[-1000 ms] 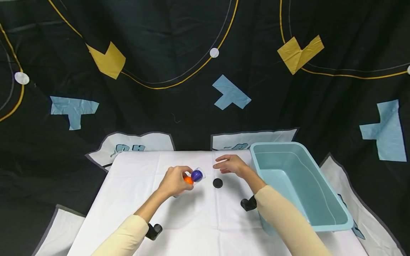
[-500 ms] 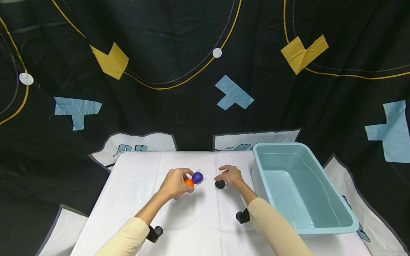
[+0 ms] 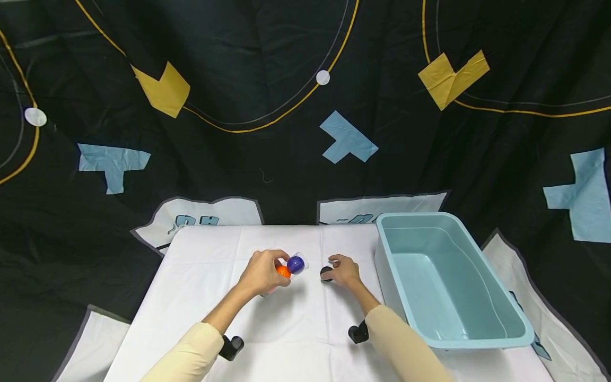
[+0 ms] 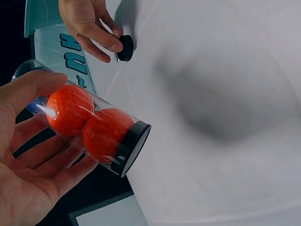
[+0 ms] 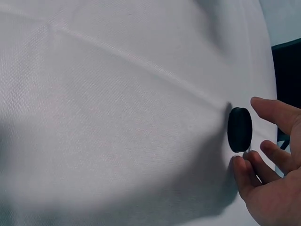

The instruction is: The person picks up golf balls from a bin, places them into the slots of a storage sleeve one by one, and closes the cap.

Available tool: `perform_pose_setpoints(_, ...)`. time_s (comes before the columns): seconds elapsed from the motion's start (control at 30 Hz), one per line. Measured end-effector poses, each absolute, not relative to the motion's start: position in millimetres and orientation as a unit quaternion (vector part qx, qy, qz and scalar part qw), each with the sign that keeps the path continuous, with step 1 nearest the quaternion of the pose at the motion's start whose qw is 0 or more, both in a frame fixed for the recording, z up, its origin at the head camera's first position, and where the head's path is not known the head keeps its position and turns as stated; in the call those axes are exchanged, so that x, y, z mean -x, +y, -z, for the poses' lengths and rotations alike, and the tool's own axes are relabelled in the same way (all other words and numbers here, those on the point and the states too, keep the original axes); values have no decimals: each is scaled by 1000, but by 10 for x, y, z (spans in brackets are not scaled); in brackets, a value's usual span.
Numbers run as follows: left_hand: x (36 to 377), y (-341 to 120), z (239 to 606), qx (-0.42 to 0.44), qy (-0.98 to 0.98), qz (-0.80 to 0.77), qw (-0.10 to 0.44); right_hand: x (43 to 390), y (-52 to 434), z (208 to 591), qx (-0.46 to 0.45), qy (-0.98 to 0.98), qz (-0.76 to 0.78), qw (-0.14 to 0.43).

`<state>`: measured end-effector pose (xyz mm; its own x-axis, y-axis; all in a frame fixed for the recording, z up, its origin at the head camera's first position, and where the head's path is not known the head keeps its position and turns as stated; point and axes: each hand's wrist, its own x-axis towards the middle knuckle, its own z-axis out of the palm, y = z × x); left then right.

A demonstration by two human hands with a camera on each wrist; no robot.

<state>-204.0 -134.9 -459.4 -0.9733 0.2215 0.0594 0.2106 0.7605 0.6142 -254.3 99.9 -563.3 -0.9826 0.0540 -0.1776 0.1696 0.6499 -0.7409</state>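
Right hand (image 3: 342, 270) has come down onto the black cap (image 3: 326, 273) since one second ago, when it hovered spread above the table with the cap lying apart from it; its fingers now curl around the cap on the white tablecloth (image 3: 296, 329), thumb and fingertips at its edge, though the wrist view shows a slight gap, so a firm pinch cannot be confirmed. Left hand (image 3: 261, 273) holds the clear tube (image 3: 289, 266) in much the same place as before, fingers wrapped around its wall, lifted off the cloth just left of the cap. The tube carries one black cap on its lower end (image 4: 134, 148). Inside it, three balls show: two orange balls (image 4: 89, 120) in the left wrist view, one purple ball (image 3: 295, 263) at the top. One light blue tub (image 3: 448, 281) stands to the right, near the right forearm. Nothing lies between the two hands.
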Motion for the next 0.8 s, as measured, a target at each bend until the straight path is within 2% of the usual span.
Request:
perform_pose_setpoints(0.3,2049,-1339,4579,-117,937,-328,8,2476,1021,5744,-12,915,401,34)
perform_pose_setpoints(0.8,2044,-1322,4621,-120,934,-336,14,2428,1017,5826,-11,914,405,23)
